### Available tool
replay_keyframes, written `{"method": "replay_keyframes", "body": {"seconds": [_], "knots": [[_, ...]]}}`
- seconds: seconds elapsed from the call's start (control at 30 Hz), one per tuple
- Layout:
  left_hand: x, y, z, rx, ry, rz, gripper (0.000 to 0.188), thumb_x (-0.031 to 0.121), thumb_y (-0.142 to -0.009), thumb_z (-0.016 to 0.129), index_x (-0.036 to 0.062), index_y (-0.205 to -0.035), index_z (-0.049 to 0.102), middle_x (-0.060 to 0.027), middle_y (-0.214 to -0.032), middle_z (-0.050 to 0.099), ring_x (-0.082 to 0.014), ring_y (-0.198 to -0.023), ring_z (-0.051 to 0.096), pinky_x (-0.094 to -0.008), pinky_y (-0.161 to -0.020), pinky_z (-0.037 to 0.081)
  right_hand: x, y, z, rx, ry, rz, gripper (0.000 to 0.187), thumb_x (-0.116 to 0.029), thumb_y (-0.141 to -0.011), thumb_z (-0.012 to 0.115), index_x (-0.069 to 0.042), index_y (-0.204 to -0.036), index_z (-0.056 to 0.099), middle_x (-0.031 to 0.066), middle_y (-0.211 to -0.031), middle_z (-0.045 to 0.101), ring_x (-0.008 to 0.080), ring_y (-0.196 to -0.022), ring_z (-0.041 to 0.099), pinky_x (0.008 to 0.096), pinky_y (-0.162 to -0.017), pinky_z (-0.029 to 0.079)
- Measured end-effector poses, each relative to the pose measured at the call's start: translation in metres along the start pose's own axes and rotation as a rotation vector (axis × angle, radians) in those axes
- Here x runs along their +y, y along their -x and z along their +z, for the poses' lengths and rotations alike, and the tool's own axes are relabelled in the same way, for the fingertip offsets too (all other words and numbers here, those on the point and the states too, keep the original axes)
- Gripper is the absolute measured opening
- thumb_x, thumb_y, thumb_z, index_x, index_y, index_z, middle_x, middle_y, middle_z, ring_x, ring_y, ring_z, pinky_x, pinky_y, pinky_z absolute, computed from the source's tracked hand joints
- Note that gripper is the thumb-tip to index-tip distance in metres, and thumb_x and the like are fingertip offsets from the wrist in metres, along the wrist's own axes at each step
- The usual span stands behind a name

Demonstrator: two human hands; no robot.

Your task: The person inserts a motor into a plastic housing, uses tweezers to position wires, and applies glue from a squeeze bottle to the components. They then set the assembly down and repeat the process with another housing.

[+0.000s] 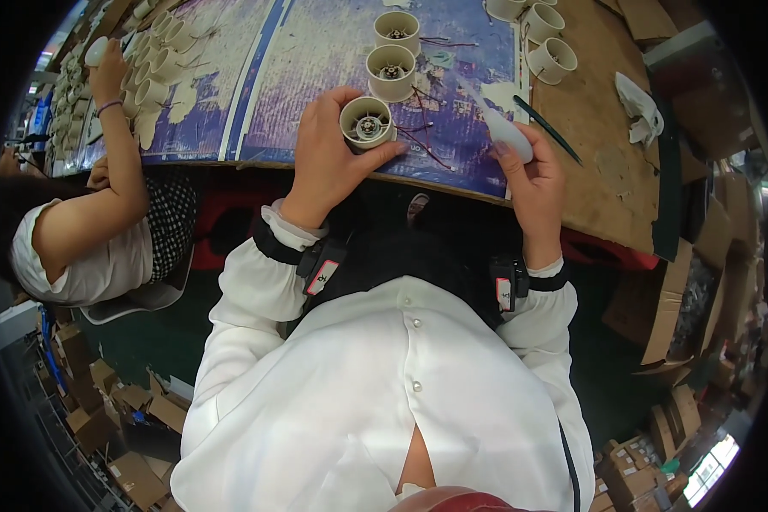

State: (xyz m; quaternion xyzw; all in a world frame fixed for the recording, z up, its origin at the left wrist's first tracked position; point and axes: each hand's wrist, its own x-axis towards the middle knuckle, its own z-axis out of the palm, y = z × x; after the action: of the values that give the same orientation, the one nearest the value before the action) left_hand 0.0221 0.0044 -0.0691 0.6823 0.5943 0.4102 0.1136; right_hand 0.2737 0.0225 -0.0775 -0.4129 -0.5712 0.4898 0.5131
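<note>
My left hand is closed round a round cream plastic housing at the near edge of the table. The housing is open at the top, and a dark wound motor core shows inside it. Thin dark red wires trail from it to the right. In my right hand is a white squeeze bottle, tilted, its long thin nozzle pointing up and left, apart from the housing. Beyond the held housing, two similar housings stand in a row, also with wires.
A dark green pen-like stick lies right of the bottle, with crumpled white tissue farther right. Several more housings stand at the far right and far left. A co-worker sits at left, one hand holding a white bottle. Cardboard boxes stand at right.
</note>
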Motion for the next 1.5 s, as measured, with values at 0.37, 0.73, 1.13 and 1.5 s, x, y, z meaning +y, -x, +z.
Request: {"method": "replay_keyframes", "body": {"seconds": [0.37,0.73,1.13,1.5], "knots": [[-0.013,-0.003,-0.007,-0.103,0.426,-0.105,0.068,0.022,-0.069,0.084,0.0047,-0.124,0.047,-0.0087,-0.113,0.058,-0.0209,-0.102,0.058,-0.0337,-0.086,0.047,-0.010,-0.006,-0.005,0.151,-0.351,0.077,0.028,-0.025,-0.093,0.062,-0.003,-0.111,0.056,0.0011,-0.080,0.055,0.0040,-0.059,0.038,0.0178,-0.051,0.028],[-0.015,-0.001,-0.006,0.027,0.835,-0.149,0.069,0.004,-0.074,0.078,0.0054,-0.132,0.041,-0.0061,-0.122,0.054,-0.0163,-0.112,0.054,-0.0303,-0.096,0.044,-0.002,-0.010,0.024,0.236,-0.346,0.072,0.022,-0.024,-0.094,0.059,-0.005,-0.103,0.056,-0.0007,-0.071,0.050,0.0035,-0.055,0.037,0.0188,-0.048,0.027],[-0.013,-0.002,-0.006,0.016,0.799,-0.136,0.072,0.006,-0.073,0.080,0.0056,-0.133,0.041,-0.0056,-0.122,0.054,-0.0168,-0.113,0.053,-0.0312,-0.097,0.043,-0.003,-0.013,0.031,0.228,-0.195,0.050,0.023,-0.025,-0.093,0.061,-0.003,-0.100,0.056,-0.0029,-0.069,0.050,0.0029,-0.055,0.037,0.0192,-0.048,0.027],[-0.016,-0.001,-0.003,0.031,0.806,-0.134,0.071,0.009,-0.069,0.083,0.0071,-0.129,0.045,-0.0053,-0.117,0.057,-0.0159,-0.109,0.056,-0.0300,-0.093,0.046,0.001,-0.010,0.031,0.205,-0.166,0.019,0.026,-0.021,-0.092,0.063,-0.002,-0.109,0.057,-0.0018,-0.073,0.053,0.0030,-0.057,0.039,0.0189,-0.049,0.029]]}}
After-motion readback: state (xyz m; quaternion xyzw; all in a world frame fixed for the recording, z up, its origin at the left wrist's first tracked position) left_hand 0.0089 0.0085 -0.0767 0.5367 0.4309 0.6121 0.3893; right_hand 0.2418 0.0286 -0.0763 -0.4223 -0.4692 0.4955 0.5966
